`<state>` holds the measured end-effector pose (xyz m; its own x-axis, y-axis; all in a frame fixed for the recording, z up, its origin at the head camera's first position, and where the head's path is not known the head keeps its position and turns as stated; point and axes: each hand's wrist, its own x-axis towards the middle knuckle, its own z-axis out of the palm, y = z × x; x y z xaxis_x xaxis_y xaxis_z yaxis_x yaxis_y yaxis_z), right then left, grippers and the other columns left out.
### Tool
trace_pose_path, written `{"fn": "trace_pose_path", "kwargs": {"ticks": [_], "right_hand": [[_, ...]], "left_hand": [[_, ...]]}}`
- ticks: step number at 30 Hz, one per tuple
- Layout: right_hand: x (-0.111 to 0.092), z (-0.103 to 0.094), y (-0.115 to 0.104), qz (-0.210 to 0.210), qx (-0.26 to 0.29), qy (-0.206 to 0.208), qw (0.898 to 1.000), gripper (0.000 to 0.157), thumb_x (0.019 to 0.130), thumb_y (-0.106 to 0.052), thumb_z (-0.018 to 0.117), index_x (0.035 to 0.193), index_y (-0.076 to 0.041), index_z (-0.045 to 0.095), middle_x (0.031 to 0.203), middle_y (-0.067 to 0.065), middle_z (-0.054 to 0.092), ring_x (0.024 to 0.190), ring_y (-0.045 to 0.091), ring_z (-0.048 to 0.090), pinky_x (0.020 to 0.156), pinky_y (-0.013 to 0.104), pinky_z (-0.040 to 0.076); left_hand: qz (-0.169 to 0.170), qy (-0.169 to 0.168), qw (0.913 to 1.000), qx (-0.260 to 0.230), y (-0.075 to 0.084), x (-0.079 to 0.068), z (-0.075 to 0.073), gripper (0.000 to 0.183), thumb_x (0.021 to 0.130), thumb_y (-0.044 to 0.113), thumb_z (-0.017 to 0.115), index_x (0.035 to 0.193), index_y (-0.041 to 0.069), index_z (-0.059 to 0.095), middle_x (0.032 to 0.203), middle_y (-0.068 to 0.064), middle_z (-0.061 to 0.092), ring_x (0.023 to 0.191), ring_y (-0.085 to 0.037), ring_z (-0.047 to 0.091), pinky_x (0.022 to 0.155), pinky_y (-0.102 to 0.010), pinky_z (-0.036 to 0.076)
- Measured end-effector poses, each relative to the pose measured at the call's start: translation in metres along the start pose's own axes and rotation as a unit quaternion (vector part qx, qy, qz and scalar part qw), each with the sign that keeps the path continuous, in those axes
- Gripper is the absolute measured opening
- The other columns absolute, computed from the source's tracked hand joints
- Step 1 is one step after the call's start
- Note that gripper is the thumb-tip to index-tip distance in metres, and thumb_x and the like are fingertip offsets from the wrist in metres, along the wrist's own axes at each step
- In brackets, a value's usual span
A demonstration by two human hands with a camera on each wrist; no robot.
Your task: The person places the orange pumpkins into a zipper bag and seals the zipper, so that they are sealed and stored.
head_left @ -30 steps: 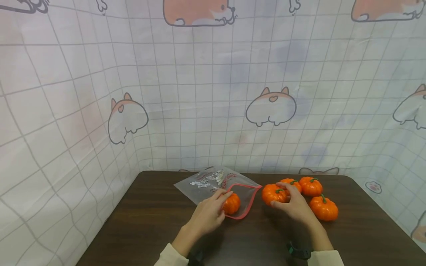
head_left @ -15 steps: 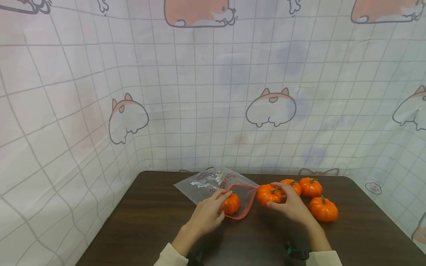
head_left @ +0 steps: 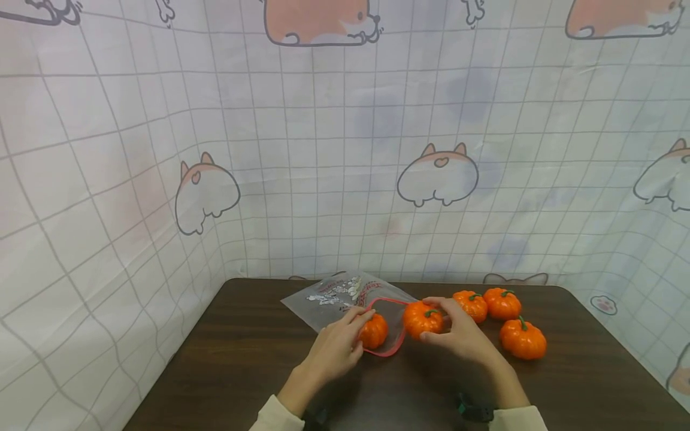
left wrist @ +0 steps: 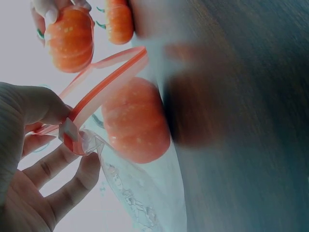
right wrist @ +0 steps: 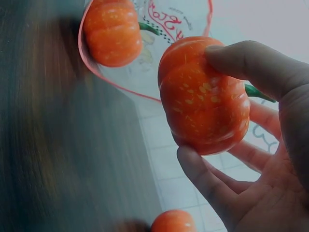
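My left hand (head_left: 336, 344) pinches the red-edged mouth of a clear zip bag (left wrist: 125, 188) between thumb and fingers, and the mouth gapes. One small orange pumpkin (left wrist: 137, 121) lies inside the bag, just past the opening, its green stem showing in the left wrist view. My right hand (head_left: 463, 332) grips a second orange pumpkin (right wrist: 205, 96) with thumb and fingertips on its sides. In the head view this pumpkin overlaps the right side of the bag's red rim (head_left: 399, 344). White drawings and red lettering mark the bag's far part.
On the right of the dark wood table (head_left: 232, 359) sit three more pumpkins: one at the back (head_left: 502, 303), one beside it (head_left: 471, 306), and one nearer the front (head_left: 523, 338). A white grid-patterned cloth (head_left: 334, 179) with cartoon dogs hangs behind and at the sides.
My right hand has carried its pumpkin leftward from beside the other pumpkins to the bag's mouth. The left hand and the bagged pumpkin have stayed nearly still.
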<state>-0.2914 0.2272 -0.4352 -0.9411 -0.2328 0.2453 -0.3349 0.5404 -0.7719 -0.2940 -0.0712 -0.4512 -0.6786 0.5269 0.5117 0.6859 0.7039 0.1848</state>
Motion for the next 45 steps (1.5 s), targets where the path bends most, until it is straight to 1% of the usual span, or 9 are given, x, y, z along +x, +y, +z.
{"fn": "trace_pose_path", "kwargs": {"ticks": [7,11,15,19,23,27,31,38,45], "right_hand": [[0.002,0.006,-0.002,-0.023,-0.008,-0.015,1.0,0.067,0.082,-0.027,0.084,0.14,-0.012,0.055,0.135,0.017,0.055,0.105,0.026,0.059,0.084,0.035,0.053],[0.002,0.011,-0.005,-0.017,-0.006,-0.021,1.0,0.067,0.082,-0.027,0.085,0.14,-0.012,0.056,0.135,0.016,0.056,0.106,0.028,0.06,0.085,0.035,0.054],[0.001,0.015,-0.005,-0.018,-0.004,-0.026,0.999,0.068,0.081,-0.026,0.085,0.141,-0.011,0.056,0.137,0.016,0.055,0.109,0.029,0.06,0.086,0.034,0.054],[0.002,0.018,-0.005,-0.033,-0.007,-0.03,0.999,0.067,0.081,-0.026,0.085,0.139,-0.009,0.056,0.144,0.019,0.052,0.112,0.03,0.06,0.087,0.033,0.054],[0.002,0.021,-0.004,-0.044,-0.017,-0.035,0.998,0.065,0.081,-0.027,0.085,0.137,-0.01,0.057,0.144,0.018,0.053,0.113,0.028,0.06,0.088,0.031,0.054],[0.002,0.025,-0.003,-0.049,-0.024,-0.042,0.998,0.065,0.08,-0.029,0.086,0.136,-0.013,0.058,0.137,0.013,0.057,0.113,0.025,0.059,0.089,0.029,0.053],[0.003,0.029,-0.002,-0.047,-0.019,-0.052,0.997,0.065,0.079,-0.029,0.086,0.136,-0.014,0.059,0.136,0.012,0.058,0.114,0.025,0.059,0.088,0.028,0.053],[0.004,0.035,-0.005,-0.053,-0.034,-0.061,0.996,0.064,0.079,-0.03,0.085,0.135,-0.012,0.059,0.139,0.013,0.059,0.119,0.028,0.059,0.097,0.041,0.051],[0.005,0.041,-0.005,-0.049,-0.035,-0.071,0.996,0.065,0.08,-0.03,0.085,0.136,-0.012,0.058,0.139,0.013,0.058,0.116,0.025,0.06,0.095,0.037,0.051]], "left_hand": [[0.002,0.001,1.0,0.004,0.0,0.0,0.001,0.065,0.082,0.008,0.076,0.144,0.016,0.058,0.134,0.002,0.06,0.069,-0.009,0.049,0.057,-0.021,0.037],[0.002,-0.001,1.0,0.005,-0.001,-0.001,0.002,0.065,0.082,0.008,0.076,0.144,0.016,0.058,0.135,0.002,0.06,0.068,-0.008,0.046,0.056,-0.02,0.036],[-0.001,-0.005,1.0,0.002,-0.001,-0.001,0.002,0.065,0.083,0.008,0.076,0.144,0.017,0.058,0.136,0.002,0.06,0.065,-0.007,0.043,0.054,-0.02,0.034],[-0.002,-0.006,1.0,-0.001,0.0,-0.002,0.002,0.065,0.083,0.008,0.075,0.144,0.017,0.058,0.136,0.002,0.059,0.065,-0.006,0.042,0.053,-0.019,0.033],[0.0,-0.006,1.0,-0.005,0.0,-0.002,0.002,0.065,0.083,0.007,0.075,0.145,0.017,0.057,0.136,0.002,0.059,0.065,-0.006,0.042,0.054,-0.019,0.033],[0.003,-0.002,1.0,-0.003,0.0,-0.002,0.002,0.065,0.082,0.007,0.075,0.145,0.017,0.057,0.136,0.001,0.059,0.066,-0.007,0.043,0.055,-0.02,0.033],[0.007,0.003,1.0,0.003,0.0,-0.001,0.003,0.065,0.082,0.008,0.075,0.144,0.017,0.058,0.135,0.001,0.06,0.069,-0.008,0.047,0.056,-0.02,0.035],[0.009,0.004,0.9999,0.007,0.002,-0.001,0.002,0.066,0.082,0.01,0.077,0.144,0.017,0.058,0.136,0.001,0.06,0.078,-0.014,0.059,0.061,-0.023,0.044],[0.012,-0.001,0.9999,0.005,0.003,0.0,0.003,0.066,0.081,0.009,0.078,0.144,0.015,0.058,0.136,0.001,0.06,0.077,-0.015,0.059,0.06,-0.023,0.046]]}}
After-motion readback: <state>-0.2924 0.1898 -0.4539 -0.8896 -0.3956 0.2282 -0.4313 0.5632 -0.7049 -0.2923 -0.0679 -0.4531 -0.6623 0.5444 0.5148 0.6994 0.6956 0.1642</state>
